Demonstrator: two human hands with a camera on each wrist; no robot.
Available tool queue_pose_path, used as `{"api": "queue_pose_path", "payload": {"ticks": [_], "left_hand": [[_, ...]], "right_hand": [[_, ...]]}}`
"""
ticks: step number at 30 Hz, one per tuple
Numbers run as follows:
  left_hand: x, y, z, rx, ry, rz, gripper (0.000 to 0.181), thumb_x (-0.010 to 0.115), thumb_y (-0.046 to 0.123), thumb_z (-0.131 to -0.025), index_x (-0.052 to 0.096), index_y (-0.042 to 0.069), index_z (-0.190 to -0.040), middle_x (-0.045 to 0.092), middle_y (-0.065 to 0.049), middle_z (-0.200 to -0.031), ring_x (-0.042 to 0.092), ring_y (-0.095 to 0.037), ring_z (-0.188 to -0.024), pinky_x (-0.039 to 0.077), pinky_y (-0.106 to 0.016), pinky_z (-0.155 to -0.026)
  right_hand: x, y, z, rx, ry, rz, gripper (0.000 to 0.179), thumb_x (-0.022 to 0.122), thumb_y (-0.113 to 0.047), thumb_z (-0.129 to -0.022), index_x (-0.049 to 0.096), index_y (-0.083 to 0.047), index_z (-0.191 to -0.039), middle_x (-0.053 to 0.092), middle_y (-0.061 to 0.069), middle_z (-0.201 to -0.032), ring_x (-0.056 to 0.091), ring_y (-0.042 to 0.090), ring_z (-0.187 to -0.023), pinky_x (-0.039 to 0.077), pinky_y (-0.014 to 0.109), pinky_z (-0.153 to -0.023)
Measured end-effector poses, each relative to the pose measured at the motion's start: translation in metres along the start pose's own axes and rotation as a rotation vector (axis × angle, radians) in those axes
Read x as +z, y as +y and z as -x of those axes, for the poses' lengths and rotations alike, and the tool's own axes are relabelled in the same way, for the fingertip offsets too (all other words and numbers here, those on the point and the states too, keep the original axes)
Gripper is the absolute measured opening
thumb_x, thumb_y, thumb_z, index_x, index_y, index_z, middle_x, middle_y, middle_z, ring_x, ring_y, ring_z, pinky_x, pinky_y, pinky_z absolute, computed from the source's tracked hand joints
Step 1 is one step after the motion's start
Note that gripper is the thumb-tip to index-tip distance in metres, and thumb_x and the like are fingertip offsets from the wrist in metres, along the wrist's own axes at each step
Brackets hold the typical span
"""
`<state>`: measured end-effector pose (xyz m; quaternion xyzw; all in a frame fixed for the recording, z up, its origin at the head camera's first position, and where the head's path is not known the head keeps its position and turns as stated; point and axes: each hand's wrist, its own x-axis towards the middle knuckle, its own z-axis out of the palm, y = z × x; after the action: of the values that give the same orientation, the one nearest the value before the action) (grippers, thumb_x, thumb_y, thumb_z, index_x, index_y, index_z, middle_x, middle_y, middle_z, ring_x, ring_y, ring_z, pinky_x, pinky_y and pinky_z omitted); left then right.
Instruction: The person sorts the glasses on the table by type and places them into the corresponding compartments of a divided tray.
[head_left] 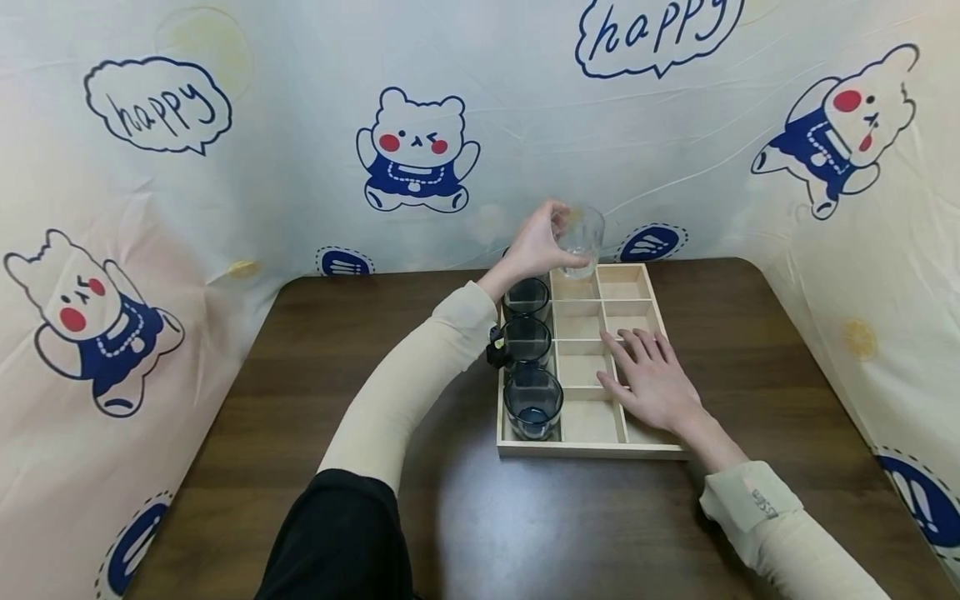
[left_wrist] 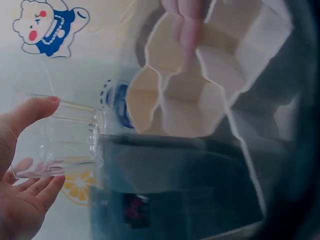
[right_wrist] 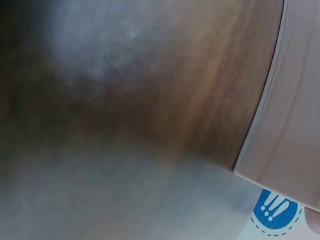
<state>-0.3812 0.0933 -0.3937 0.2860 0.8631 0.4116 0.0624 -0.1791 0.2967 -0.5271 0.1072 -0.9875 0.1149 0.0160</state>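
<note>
My left hand point(head_left: 531, 245) grips a clear glass point(head_left: 588, 237) above the far end of a divided wooden box point(head_left: 592, 451). In the left wrist view, the thumb and fingers hold this clear glass point(left_wrist: 75, 135) from both sides. Three dark-tinted glasses point(head_left: 533, 405) stand upright in the box's left column, beside my left wrist. My right hand point(head_left: 657, 385) lies over the box's right column with its fingers spread and holds nothing; whether it presses on the dividers is hard to tell. The right wrist view catches the box's outer side point(right_wrist: 290, 110).
A dark brown wooden table point(head_left: 360, 333) carries the box. Behind and at both sides hangs a pale cloth point(head_left: 300, 167) with cartoon bears and lettering. A tinted glass wall point(left_wrist: 165, 185) fills much of the left wrist view.
</note>
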Motion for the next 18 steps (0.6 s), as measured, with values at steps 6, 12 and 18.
{"api": "queue_pose_path", "payload": {"ticks": [6, 12, 18], "left_hand": [[0.009, -0.014, -0.004, -0.001, -0.018, -0.063, 0.096, 0.096, 0.030, -0.086, 0.045, 0.006, -0.163, 0.063, -0.013, -0.153, 0.061, -0.028, -0.139, 0.055, -0.043, -0.114], [0.015, -0.023, -0.003, 0.025, -0.029, -0.151, 0.096, 0.098, 0.036, -0.084, 0.050, 0.006, -0.161, 0.066, -0.012, -0.151, 0.061, -0.030, -0.140, 0.052, -0.047, -0.118], [0.027, -0.029, -0.001, -0.007, -0.019, -0.245, 0.097, 0.099, 0.040, -0.082, 0.053, 0.009, -0.161, 0.067, -0.007, -0.148, 0.057, -0.029, -0.141, 0.046, -0.047, -0.120]], "right_hand": [[0.001, 0.000, -0.001, -0.002, 0.010, -0.004, 0.074, 0.048, -0.057, -0.112, 0.035, -0.017, -0.173, 0.041, 0.020, -0.170, 0.029, 0.044, -0.161, 0.013, 0.069, -0.135], [0.001, 0.001, -0.002, 0.009, 0.014, -0.005, 0.075, 0.049, -0.058, -0.111, 0.036, -0.017, -0.173, 0.041, 0.020, -0.170, 0.029, 0.044, -0.161, 0.013, 0.070, -0.135], [0.001, 0.002, -0.002, 0.009, -0.003, 0.009, 0.075, 0.047, -0.059, -0.112, 0.034, -0.018, -0.174, 0.040, 0.020, -0.171, 0.028, 0.044, -0.162, 0.013, 0.069, -0.136]]}}
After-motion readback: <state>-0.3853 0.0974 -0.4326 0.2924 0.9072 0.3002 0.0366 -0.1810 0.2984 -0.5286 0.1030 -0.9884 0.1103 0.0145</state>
